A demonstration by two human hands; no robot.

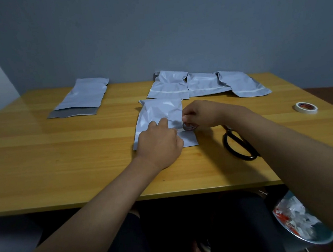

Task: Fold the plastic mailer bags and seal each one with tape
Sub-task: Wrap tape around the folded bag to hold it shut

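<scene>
A white plastic mailer bag (161, 111) lies on the wooden table (62, 156) in front of me. My left hand (159, 144) rests on its near part, fingers pressing the bag down. My right hand (198, 113) grips a small roll of tape (189, 126) at the bag's right edge; a clear strip seems to run from it toward my left fingers. Three folded, taped bags (204, 83) lie in a row behind. One flat unfolded mailer (81, 97) with its grey flap open lies at the back left.
Black-handled scissors (237, 145) lie to the right of the bag, partly under my right forearm. A second roll of white tape (306, 107) sits near the right table edge. A metal bowl of paper scraps (294, 221) stands below the table at right.
</scene>
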